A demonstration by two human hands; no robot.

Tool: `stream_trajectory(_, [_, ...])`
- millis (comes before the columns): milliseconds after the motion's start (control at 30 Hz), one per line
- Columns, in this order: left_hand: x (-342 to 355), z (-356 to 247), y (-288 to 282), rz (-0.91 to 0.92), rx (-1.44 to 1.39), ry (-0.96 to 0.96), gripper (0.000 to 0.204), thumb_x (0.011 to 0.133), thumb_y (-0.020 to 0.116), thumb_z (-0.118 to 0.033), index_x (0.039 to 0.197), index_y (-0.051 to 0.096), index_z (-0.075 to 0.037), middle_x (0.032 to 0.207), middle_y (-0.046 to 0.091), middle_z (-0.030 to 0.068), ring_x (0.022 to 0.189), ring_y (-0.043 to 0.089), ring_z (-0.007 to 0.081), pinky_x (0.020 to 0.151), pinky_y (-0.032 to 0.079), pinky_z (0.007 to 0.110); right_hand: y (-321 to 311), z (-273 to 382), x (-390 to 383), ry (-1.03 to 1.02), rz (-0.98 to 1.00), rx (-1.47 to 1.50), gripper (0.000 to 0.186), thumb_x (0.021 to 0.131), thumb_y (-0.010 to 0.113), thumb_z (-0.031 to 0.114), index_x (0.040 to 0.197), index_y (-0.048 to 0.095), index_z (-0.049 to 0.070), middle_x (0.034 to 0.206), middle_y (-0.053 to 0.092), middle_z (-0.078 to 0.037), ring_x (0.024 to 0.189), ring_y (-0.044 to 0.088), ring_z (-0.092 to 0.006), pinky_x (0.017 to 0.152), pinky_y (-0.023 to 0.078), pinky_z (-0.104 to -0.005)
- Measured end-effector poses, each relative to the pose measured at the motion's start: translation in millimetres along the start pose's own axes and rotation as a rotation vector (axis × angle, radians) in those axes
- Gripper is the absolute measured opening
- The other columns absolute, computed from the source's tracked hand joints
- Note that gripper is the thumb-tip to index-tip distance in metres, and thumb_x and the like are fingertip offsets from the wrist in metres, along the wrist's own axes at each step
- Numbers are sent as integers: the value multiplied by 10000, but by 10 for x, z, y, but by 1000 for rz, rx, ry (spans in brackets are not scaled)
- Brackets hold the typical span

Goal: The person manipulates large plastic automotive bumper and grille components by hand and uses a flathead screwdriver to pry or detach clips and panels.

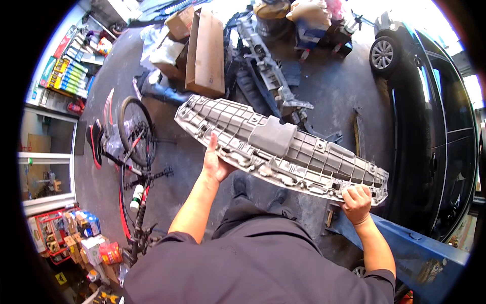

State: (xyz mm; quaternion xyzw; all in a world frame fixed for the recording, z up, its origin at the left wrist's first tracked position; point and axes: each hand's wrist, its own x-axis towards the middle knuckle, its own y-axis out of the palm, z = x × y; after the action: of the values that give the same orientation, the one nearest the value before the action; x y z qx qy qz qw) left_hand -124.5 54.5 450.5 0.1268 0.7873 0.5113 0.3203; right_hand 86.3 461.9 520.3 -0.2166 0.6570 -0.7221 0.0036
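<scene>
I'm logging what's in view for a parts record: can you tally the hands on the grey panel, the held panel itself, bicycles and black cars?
Left hand and right hand: 2
Held grey ribbed panel: 1
Bicycle: 1
Black car: 1
Total: 5

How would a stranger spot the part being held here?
Start at the black car on the right, then look left to the person's right hand and left hand. They hold a long grey panel; unlike the plain cardboard box beyond, it is covered in gridded ribs.
</scene>
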Motion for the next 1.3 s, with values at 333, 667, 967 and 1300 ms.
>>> stream_trajectory(333, [-250, -327, -22, 14, 153, 117, 347, 886, 611, -108, 1205, 616, 29, 1157, 699, 148, 1078, 674, 285, 996, 528, 423, -208, 394, -52, 187, -237, -24, 257, 677, 692, 236, 866, 642, 70, 841, 578, -80, 823, 589, -298, 821, 456, -450])
stream_trajectory(667, [-473, -485, -53, 94, 173, 60, 240, 893, 641, -79, 1105, 661, 34, 1057, 725, 153, 966, 713, 277, 927, 566, 419, -150, 747, -163, 312, -353, -157, 264, 650, 781, 202, 841, 630, 102, 865, 587, -77, 894, 611, -291, 879, 462, -449])
stream_trajectory(967, [-630, -508, -107, 121, 155, 41, 311, 878, 648, -51, 1177, 626, 32, 1085, 713, 154, 1009, 703, 296, 953, 558, 429, -283, 822, -50, 360, -329, -145, 398, 740, 815, 323, 948, 600, 59, 991, 591, -135, 1009, 592, -350, 940, 460, -478])
stream_trajectory(1300, [-764, -563, -56, 144, 168, 118, 440, 844, 644, 13, 1277, 576, 45, 1175, 690, 169, 1064, 695, 308, 989, 549, 439, -185, 888, -21, 396, -366, -182, 399, 728, 818, 231, 995, 588, 45, 1039, 598, -156, 1041, 590, -371, 962, 462, -477])
